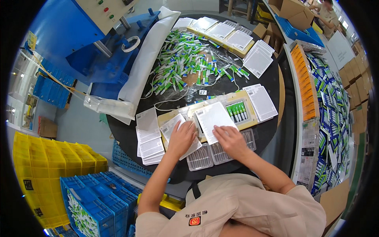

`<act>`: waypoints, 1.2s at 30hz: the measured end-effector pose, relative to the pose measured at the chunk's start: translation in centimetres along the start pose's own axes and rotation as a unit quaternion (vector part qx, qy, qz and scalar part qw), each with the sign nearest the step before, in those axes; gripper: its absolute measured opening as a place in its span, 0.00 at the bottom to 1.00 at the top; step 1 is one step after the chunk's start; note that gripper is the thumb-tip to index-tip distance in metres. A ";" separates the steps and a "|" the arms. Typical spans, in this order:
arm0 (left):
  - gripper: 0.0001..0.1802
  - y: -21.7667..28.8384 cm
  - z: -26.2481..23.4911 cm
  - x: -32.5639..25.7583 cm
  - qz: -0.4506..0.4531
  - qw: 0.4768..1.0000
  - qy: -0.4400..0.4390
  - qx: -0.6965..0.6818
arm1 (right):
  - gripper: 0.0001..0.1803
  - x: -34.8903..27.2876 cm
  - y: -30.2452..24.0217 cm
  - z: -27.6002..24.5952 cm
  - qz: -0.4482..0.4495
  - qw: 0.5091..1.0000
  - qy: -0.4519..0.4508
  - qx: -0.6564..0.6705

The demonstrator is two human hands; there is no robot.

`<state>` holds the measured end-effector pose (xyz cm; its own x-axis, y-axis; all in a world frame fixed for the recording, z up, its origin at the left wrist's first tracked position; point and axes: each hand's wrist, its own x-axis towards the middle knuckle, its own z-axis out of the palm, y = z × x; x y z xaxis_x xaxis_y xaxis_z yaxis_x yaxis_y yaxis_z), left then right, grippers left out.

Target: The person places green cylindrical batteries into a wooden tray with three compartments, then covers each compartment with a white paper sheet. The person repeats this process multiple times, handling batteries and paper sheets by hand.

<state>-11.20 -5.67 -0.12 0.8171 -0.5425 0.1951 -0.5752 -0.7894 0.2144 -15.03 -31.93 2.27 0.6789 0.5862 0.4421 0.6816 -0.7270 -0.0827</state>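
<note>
My left hand (182, 138) is closed over a white printed card (169, 128), tilted above the left end of a cream tray-like fixture (164, 118). With my right hand (231, 141) I grip the edge of another white card (214, 116), which covers the middle of the fixture. In the fixture's right recess, several green-and-white small tubes (237, 110) lie side by side. Clear plastic blister trays (200, 158) sit along its near side, partly under my right forearm. Undersides of both cards are hidden.
Stacks of white cards (150, 136) flank the fixture on the round black table (130, 138). Beyond lies a large heap of tubes (181, 55) and a second fixture (237, 49). A blue machine (79, 35) stands left; blue crates (110, 197) and yellow crates (51, 170) are lower left.
</note>
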 end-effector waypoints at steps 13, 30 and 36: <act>0.39 1.2 -1.2 -9.3 -0.074 0.989 -0.121 0.047 | 0.26 0.5 -1.1 4.7 -0.006 0.996 -0.084 0.040; 0.34 2.5 -1.9 -8.7 -0.009 0.992 -0.053 0.118 | 0.38 -10.9 19.5 -3.0 0.271 0.933 -0.233 -0.041; 0.36 1.5 -1.3 -10.1 -0.100 0.989 -0.107 -0.016 | 0.32 -14.0 20.5 -0.8 0.230 0.942 -0.222 -0.101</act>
<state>-20.34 -1.01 -0.55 0.9021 -0.4271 -0.0614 -0.3989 -0.8798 0.2586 -10.81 -55.33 -4.89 0.9676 0.2518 -0.0207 0.2522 -0.9675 0.0172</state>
